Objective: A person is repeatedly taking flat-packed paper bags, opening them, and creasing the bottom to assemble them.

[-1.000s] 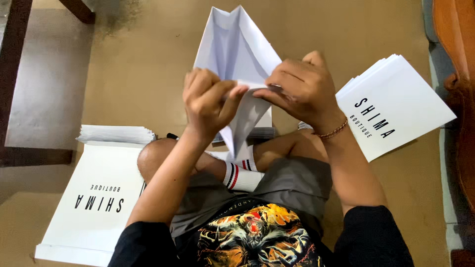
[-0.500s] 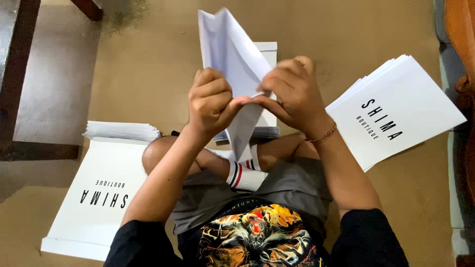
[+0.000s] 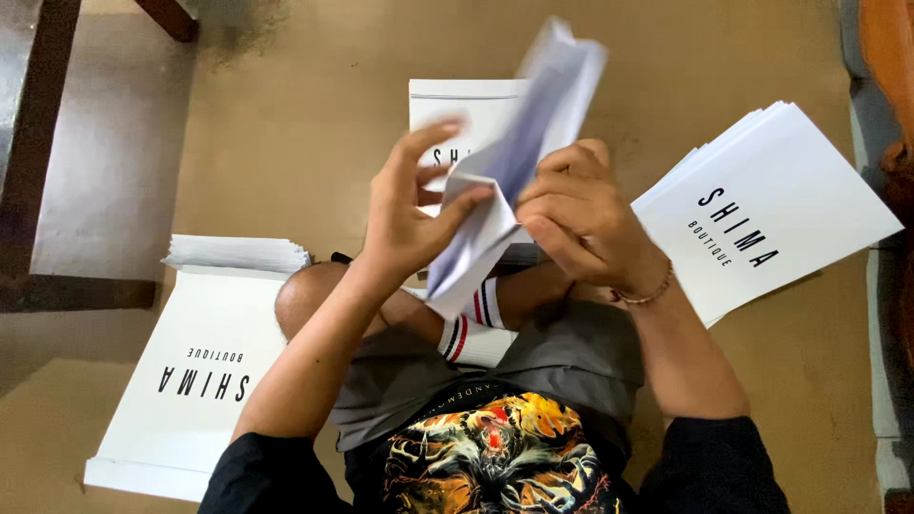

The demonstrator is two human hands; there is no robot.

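Dark wooden furniture legs (image 3: 38,152) on tan floor (image 3: 286,124)

Black sleeves (image 3: 276,471), graphic-print black shirt (image 3: 495,457), grey shorts (image 3: 571,357), beaded bracelet (image 3: 647,293), white sock with red and black stripes (image 3: 473,328)

1. A home or small shop's back room, with work done on the bare tan floor (image 3: 305,124).
2. Stacks of white printed bags (image 3: 762,209) lie on that floor.
3. Dark wooden furniture legs (image 3: 38,143) stand left of the stacks.
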